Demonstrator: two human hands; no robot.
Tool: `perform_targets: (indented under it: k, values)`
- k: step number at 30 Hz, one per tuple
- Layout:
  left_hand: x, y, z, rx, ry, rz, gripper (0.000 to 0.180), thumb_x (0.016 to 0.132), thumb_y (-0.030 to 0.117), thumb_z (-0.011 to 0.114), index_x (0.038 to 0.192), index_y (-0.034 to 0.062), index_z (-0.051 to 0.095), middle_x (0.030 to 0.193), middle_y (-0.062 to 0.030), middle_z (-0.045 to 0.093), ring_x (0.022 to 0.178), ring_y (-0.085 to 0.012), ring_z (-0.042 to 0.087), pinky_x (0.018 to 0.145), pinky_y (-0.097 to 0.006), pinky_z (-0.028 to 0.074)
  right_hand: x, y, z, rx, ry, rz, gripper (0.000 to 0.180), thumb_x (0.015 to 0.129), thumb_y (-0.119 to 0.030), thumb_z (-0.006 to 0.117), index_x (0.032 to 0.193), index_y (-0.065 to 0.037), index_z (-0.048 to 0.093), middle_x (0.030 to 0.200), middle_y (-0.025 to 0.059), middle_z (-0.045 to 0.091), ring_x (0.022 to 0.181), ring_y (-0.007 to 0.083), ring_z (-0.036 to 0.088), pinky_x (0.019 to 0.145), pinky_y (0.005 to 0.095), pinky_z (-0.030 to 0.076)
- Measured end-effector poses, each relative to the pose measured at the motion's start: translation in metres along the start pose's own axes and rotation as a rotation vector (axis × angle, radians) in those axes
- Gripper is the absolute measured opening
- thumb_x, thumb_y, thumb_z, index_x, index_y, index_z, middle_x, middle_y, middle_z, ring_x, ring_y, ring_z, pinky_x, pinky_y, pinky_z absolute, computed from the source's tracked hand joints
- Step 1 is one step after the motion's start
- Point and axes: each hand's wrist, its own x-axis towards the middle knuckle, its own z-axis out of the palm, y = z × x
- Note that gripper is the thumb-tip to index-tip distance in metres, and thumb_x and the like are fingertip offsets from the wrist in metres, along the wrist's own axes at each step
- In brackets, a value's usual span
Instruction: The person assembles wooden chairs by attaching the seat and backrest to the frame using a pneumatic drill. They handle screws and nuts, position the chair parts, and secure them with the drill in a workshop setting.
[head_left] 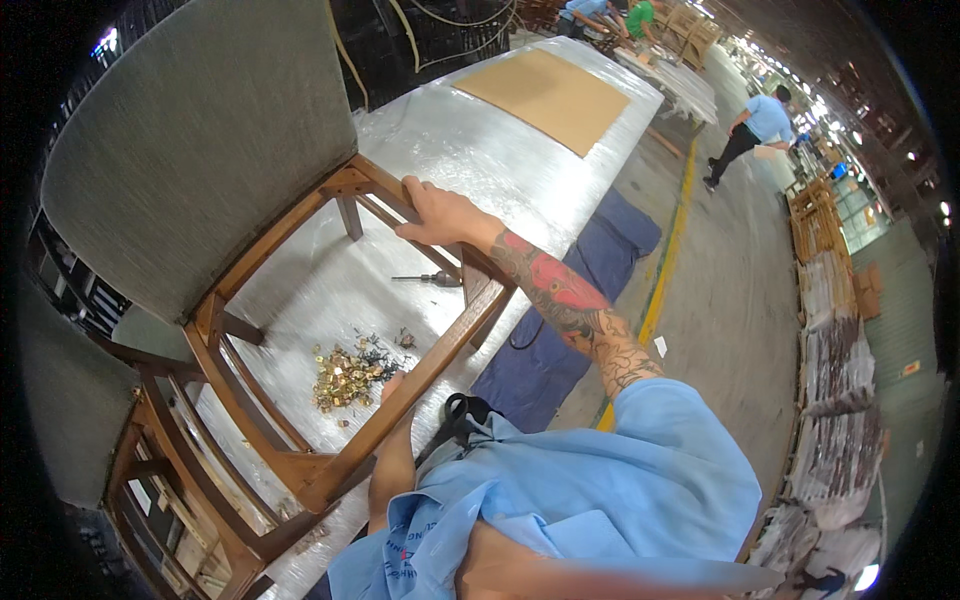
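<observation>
The chair frame (330, 330) lies tipped on the desk (480, 150), its grey upholstered back (190, 140) up and to the left. The right hand (440, 215) is closed over the far seat rail, fingers wrapped on the wood. The left hand (392, 385) sits against the near rail, mostly hidden behind it, so I cannot tell its grip. Inside the frame lie a heap of brass screws (345, 375) and a bit (425, 279). This looks like steadying or turning the frame; the next move likely needs a firm two-handed hold.
</observation>
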Motion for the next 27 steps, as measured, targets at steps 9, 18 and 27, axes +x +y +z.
perform_targets:
  k: [9,18,27]
  values:
    - [0.002,0.026,-0.019,-0.136,0.046,-0.022,0.018,0.09,0.024,0.064,0.1,0.0089,0.065,0.084,-0.0123,0.064,0.079,-0.0249,0.06,0.073,-0.038,0.05,0.011,-0.001,0.0,-0.079,0.016,0.024,0.054,0.081,-0.036,0.068,0.114,0.002,0.046,0.09,0.0277,0.065,0.084,0.0454,0.065,0.074,0.0506,0.052]
    - [-0.007,0.074,-0.055,-0.605,0.15,0.034,0.012,0.094,0.018,0.061,0.094,0.0053,0.062,0.083,-0.0055,0.06,0.076,-0.0146,0.055,0.071,-0.031,0.047,0.007,-0.001,-0.001,-0.054,-0.02,0.097,0.053,0.079,-0.032,0.069,0.115,0.003,0.051,0.097,0.0255,0.064,0.09,0.043,0.065,0.078,0.0509,0.054]
    - [-0.009,0.157,-0.162,-1.621,-0.11,-0.333,0.012,0.101,0.018,0.057,0.095,0.0083,0.061,0.081,0.0002,0.056,0.066,-0.0073,0.048,0.057,-0.02,0.039,-0.027,-0.108,0.045,-0.031,-0.36,-0.355,0.041,0.078,-0.025,0.074,0.113,-0.006,0.065,0.099,0.0187,0.069,0.096,0.037,0.067,0.079,0.0477,0.052]
